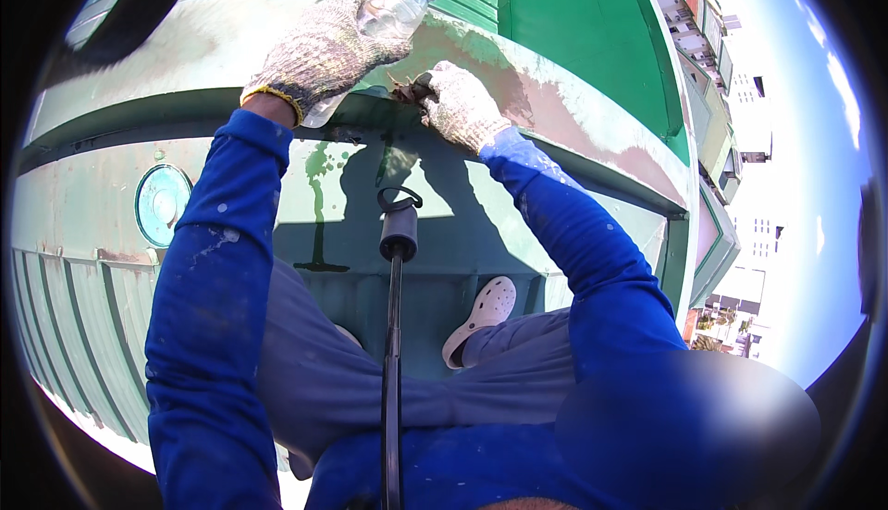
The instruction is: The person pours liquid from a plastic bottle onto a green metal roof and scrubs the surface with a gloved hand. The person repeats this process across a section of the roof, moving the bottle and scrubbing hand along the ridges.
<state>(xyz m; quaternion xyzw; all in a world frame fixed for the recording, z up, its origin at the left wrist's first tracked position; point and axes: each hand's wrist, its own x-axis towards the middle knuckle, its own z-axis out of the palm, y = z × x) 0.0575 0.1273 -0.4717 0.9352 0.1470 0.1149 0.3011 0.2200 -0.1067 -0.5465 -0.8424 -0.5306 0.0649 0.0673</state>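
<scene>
My left hand (322,52), in a soiled knit work glove with a yellow-edged cuff, grips a clear plastic bottle (392,14) with a blue cap. The bottle lies tilted over a pale green metal ledge (569,111), its capped end pointing away from me to the right. Close by on the right, my right hand (461,104), in a whitish knit glove, is closed on a dark, crumpled clump (414,90) with thin strands; what it is cannot be told. Around the hands the ledge has brownish and darker wet patches.
Below the ledge, a green wet streak (319,212) runs down a pale metal panel. A round turquoise disc (164,205) sits at left. A black pole (394,343) rises in front of my body. My feet in light clogs (489,309) stand on ribbed metal roofing; buildings (714,128) show beyond the right edge.
</scene>
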